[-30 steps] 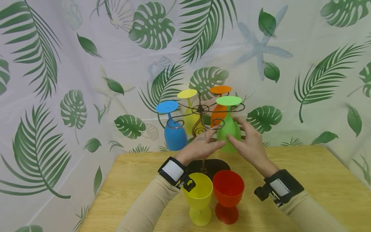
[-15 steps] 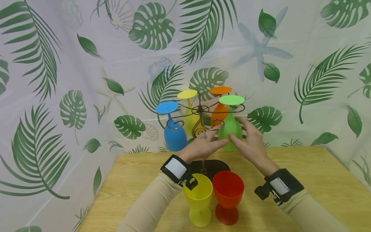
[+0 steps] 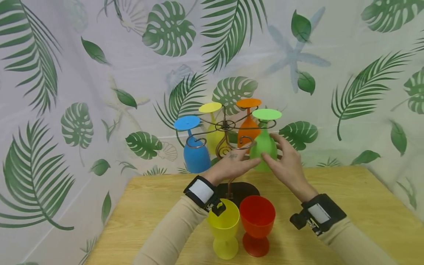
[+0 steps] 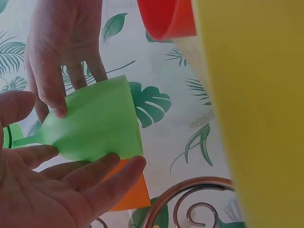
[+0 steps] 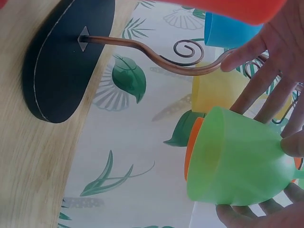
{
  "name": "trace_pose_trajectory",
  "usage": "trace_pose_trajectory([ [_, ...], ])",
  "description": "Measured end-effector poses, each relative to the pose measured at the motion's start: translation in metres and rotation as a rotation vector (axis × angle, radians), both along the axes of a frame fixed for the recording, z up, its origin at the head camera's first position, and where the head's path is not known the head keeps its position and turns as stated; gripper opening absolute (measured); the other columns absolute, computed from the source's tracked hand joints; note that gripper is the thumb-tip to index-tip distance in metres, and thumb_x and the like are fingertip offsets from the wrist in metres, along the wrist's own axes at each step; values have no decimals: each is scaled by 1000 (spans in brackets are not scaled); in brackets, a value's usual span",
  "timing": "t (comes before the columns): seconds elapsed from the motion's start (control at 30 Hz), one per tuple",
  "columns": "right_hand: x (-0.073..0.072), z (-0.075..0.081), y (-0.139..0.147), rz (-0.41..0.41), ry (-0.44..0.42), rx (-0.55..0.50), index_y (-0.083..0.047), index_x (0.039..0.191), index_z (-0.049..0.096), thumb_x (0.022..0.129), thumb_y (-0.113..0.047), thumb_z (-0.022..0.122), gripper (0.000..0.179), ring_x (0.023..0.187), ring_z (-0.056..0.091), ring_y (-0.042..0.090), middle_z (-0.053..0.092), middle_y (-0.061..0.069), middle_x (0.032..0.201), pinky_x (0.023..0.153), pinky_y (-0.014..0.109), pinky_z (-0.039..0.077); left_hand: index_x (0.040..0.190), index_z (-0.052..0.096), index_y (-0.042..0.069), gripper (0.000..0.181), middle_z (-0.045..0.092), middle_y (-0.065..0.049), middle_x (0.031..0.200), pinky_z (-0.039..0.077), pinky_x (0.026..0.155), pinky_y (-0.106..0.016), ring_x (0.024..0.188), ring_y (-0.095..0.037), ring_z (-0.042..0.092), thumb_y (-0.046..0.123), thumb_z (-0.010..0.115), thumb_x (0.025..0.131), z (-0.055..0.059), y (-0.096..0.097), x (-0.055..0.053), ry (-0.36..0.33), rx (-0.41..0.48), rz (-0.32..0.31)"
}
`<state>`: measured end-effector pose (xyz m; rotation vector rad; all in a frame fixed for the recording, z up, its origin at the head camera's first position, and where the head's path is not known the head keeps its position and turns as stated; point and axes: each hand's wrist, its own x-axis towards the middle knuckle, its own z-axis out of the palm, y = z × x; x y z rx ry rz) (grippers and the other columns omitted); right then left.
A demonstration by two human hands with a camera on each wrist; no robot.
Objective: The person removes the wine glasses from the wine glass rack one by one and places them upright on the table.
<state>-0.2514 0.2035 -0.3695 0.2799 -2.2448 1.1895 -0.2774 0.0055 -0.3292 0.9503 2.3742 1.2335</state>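
Inverted light-green, apparently plastic goblet is at the copper-coloured wire rack, near the surface's far edge. Right hand holds it; left hand extends fingers alongside. Likely light, stiff; grip bowl.

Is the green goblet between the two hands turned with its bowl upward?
No, the green goblet is upside down, with its flat foot above its bowl.

The desk has a pale wood-grain top. On it a yellow cup and a red cup stand upright, just beside each other, mouths up. Behind them, towards the back edge, the black rack base lies flat.
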Motion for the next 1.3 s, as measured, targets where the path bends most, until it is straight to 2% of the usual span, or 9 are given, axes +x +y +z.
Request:
trace_pose_trajectory([
  [0.2,4,-2,6,-14,9,-9,3,147,47,93,-8,71,60,121,58,54,52,28,145,88,62,56,165,14,25,72,39,-9,163,49,110,-40,145,-26,45,41,52,106,-1,5,0,-13,8,-37],
  [0.37,8,-1,9,-16,5,-16,3,147,47,93,-9,71,60,123,57,54,52,28,145,88,61,56,165,16,22,71,44,-11,159,50,109,-39,143,-26,49,36,53,106,-1,9,1,-17,38,-57],
  [0.47,11,-1,11,-19,-5,-24,3,147,46,94,-10,70,60,125,55,54,51,27,148,89,61,55,165,19,22,70,45,-11,159,51,106,-37,141,-24,51,35,54,106,-2,12,2,2,31,-52],
  [0.6,16,-2,13,-27,-7,-28,2,147,47,94,-10,70,60,125,56,53,50,27,148,89,62,56,164,23,24,68,46,-11,158,53,102,-33,137,-21,55,37,55,105,-1,14,4,43,-20,-30],
  [0.8,22,-2,15,-32,24,-25,2,146,48,92,-9,72,60,120,58,53,52,26,146,86,63,56,164,24,24,68,41,-8,162,52,106,-35,140,-22,52,37,55,105,1,17,7,28,-42,-26],
  [0.93,25,-3,16,-39,46,-27,3,144,50,91,-8,73,59,118,59,53,54,26,144,83,63,58,163,23,20,69,35,-9,165,51,107,-37,141,-29,51,36,55,105,0,17,10,103,-78,-44],
  [1.07,28,-6,17,-56,65,-32,2,142,52,89,-7,74,58,117,61,50,55,23,143,81,61,59,162,24,21,69,36,-11,163,49,108,-41,140,-30,50,38,57,104,-1,17,13,189,-123,-43],
  [1.23,32,-9,16,-60,70,-40,0,142,52,89,-8,75,58,117,62,45,56,20,143,82,58,60,159,27,26,66,39,-10,161,45,112,-47,143,-27,45,38,59,102,-2,15,18,222,-141,-24],
  [1.3,34,-11,17,-58,76,-42,0,142,53,89,-7,76,58,116,63,43,57,20,142,81,50,62,157,28,27,65,41,-10,159,45,111,-47,143,-25,46,38,60,102,-2,14,19,226,-135,-26],
])
